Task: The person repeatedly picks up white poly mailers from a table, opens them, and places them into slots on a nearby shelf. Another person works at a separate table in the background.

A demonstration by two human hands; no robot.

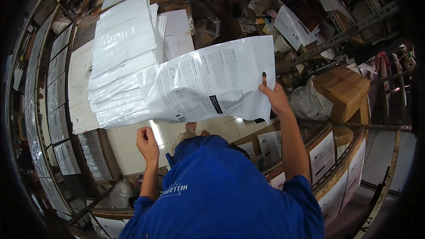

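Note:
A large white plastic bag [199,82] with printed text and a black label block stretches across the middle, tilted and slightly buckled. My right hand [274,97] grips its right end, thumb on the near face; a finger shows at the small hole near that edge. The bag's left end lies over a thick pile of white plastic bags [124,40], fanned in overlapping layers on the table. Below the table's front edge, apart from the bag, my left hand [147,141] is closed with curled fingers, and nothing shows in it.
Racks with printed white sheets [57,93] stand along the left, and more racks [332,168] at lower right. A brown cardboard box [341,93] and clear plastic wrap [307,102] sit to the right. Clutter and papers [294,26] fill the far right. Tiled floor [166,132] shows below.

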